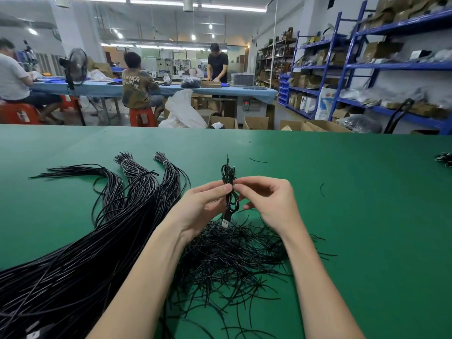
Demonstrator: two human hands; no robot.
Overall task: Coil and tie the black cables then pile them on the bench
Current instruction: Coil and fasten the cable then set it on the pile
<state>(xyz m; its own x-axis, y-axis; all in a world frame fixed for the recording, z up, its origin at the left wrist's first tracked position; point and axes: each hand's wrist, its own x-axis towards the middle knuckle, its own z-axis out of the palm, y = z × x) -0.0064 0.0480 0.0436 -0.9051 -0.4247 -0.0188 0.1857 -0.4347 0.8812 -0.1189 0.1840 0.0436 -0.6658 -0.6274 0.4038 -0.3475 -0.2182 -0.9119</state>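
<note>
- Left of the frame: a thick mass of uncoiled black cables (80, 253) fans across the green desk (367, 216); the bundles at its upper ends are bound with pale ties (125, 161). By this showing, most of the work is left.
- Centre left: the left hand (200, 206) pinches the middle of a coiled cable (230, 189), held upright above the desk, its plug (226, 220) hanging at the bottom.
- Centre right: the right hand (266, 204) pinches at the same waist, fingertips meeting the left hand's. Judged step: tying this coil, which is not yet piled.
- Lower centre: a heap of short black tie wires (234, 260) lies beneath both hands.
- Far right edge: a small dark cluster (444, 159) lies on the desk, possibly finished coils; too little shows to tell.
</note>
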